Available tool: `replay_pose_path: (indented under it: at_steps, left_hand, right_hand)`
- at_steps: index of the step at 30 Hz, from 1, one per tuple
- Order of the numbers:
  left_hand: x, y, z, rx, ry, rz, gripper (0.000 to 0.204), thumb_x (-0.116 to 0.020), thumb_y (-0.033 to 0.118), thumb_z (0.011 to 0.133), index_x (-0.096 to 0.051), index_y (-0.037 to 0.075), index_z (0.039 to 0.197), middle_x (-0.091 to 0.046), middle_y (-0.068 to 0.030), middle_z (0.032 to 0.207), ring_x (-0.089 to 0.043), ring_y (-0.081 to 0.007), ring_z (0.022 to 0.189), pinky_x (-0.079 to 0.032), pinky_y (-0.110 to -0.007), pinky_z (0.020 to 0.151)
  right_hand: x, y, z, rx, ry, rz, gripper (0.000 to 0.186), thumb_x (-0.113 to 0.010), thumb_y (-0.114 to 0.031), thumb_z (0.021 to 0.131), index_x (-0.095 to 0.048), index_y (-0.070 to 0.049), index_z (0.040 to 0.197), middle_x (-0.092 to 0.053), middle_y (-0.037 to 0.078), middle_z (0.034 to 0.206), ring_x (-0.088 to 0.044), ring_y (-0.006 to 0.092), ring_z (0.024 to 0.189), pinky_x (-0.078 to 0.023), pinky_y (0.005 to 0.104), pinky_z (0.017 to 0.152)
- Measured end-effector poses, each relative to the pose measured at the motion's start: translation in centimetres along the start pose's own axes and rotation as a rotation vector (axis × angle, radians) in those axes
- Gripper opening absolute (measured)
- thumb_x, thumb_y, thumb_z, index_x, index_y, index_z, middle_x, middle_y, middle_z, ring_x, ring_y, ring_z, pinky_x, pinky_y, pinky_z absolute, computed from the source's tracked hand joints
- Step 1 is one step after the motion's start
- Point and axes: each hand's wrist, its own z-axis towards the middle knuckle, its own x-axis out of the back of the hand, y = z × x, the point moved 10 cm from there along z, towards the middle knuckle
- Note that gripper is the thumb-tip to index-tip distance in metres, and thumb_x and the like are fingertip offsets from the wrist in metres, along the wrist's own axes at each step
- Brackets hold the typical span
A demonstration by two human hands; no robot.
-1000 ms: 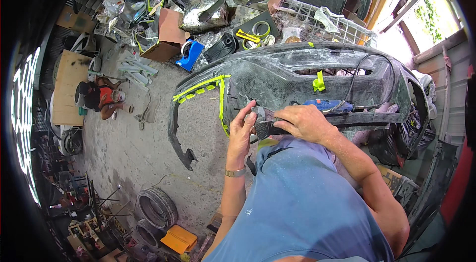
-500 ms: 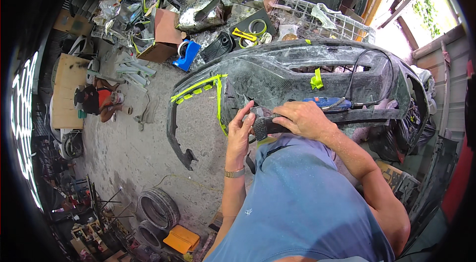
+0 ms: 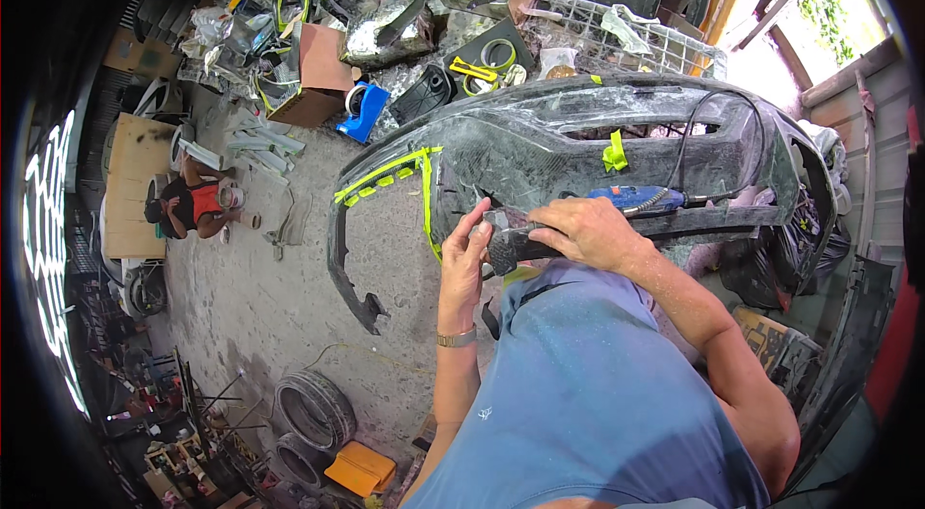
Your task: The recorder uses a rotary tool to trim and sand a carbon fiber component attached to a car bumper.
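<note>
A large dark, dusty car bumper with yellow-green tape strips lies across my front, at waist height. At its lower edge my left hand grips a small dark piece, thumb and fingers closed on its left end. My right hand has its fingers curled on the same piece from the right; whether it is loose or part of the bumper I cannot tell. A blue rotary tool with a coiled cord rests on the bumper just beyond my right hand.
A cluttered bench holds boxes, tape rolls and a blue dispenser. Another person is low beside a plywood board at left. Tyres lie lower left; black bags are at right.
Both hands stay at the small piece with little movement. The other person's arms and head have shifted. The view has moved very slightly.
</note>
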Motion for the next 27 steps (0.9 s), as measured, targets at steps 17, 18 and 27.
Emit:
replay_pose_path:
  at_steps: [17, 18, 27]
  left_hand:
    - [0.5, -0.2, -0.4, -0.013, 0.001, -0.003, 0.040, -0.063, 0.016, 0.096, -0.057, 0.003, 0.134, -0.055, 0.0077, 0.092, -0.042, 0.0009, 0.065, -0.036, -0.016, 0.055]
    - [0.6, -0.2, -0.4, -0.005, 0.010, -0.028, 0.040, -0.063, 0.016, 0.096, -0.058, 0.004, 0.134, -0.056, 0.0081, 0.088, -0.042, 0.0007, 0.063, -0.036, -0.016, 0.055]
    - [0.0, 0.6, -0.1, 0.003, -0.034, -0.164, 0.038, -0.060, 0.017, 0.098, -0.056, -0.001, 0.132, -0.068, -0.0011, 0.102, -0.064, -0.0044, 0.085, -0.051, -0.020, 0.073]
  right_hand:
    - [-0.8, -0.5, -0.1, 0.022, -0.005, 0.006, 0.028, -0.063, -0.032, 0.091, -0.066, -0.009, 0.107, -0.066, 0.010, 0.086, -0.066, 0.0303, 0.081, -0.051, 0.0414, 0.067]
    - [-0.7, -0.5, 0.0, 0.027, 0.005, -0.001, 0.028, -0.063, -0.032, 0.091, -0.066, -0.009, 0.107, -0.066, 0.010, 0.086, -0.066, 0.0302, 0.081, -0.051, 0.0414, 0.067]
    - [0.5, -1.8, -0.1, 0.066, 0.044, 0.031, 0.028, -0.061, -0.037, 0.092, -0.065, -0.013, 0.106, -0.064, 0.008, 0.081, -0.066, 0.0298, 0.079, -0.052, 0.0419, 0.065]
